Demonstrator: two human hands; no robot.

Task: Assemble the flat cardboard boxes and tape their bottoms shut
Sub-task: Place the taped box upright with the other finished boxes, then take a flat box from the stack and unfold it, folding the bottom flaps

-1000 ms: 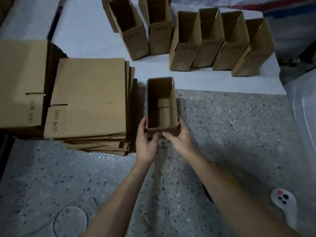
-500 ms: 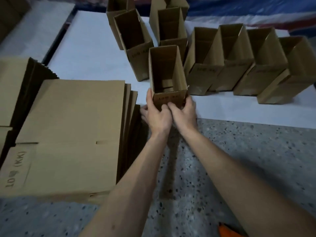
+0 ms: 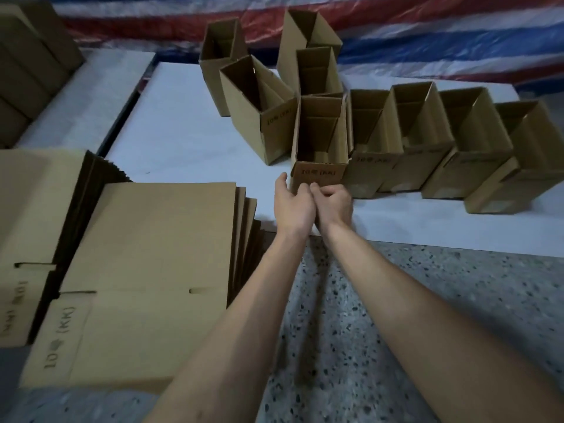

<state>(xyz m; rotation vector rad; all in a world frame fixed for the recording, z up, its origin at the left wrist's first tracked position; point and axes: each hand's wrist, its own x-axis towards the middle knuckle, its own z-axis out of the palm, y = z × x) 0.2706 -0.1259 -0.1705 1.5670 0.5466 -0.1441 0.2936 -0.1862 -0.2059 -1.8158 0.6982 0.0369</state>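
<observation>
An assembled open-topped cardboard box (image 3: 319, 174) marked "10 (KK)" stands upright on the white sheet (image 3: 183, 132), at the left end of a row of similar boxes. My left hand (image 3: 293, 206) is at its near lower corner, with the thumb spread out to the box's left and the fingertips touching the front face. Close beside it, my right hand (image 3: 334, 203) has loosely curled fingers against the box's bottom front edge. A stack of flat cardboard boxes (image 3: 146, 270) lies to the left of my arms.
Several assembled boxes (image 3: 427, 141) stand in a row to the right, and more (image 3: 259, 111) stand behind and to the left. A second flat stack (image 3: 33, 209) lies at far left. Speckled floor (image 3: 396, 300) is under my arms. A striped tarp (image 3: 427, 41) lies behind.
Both hands carried the box forward from the speckled floor onto the white sheet and set it beside the row. Their grip on its sides has loosened.
</observation>
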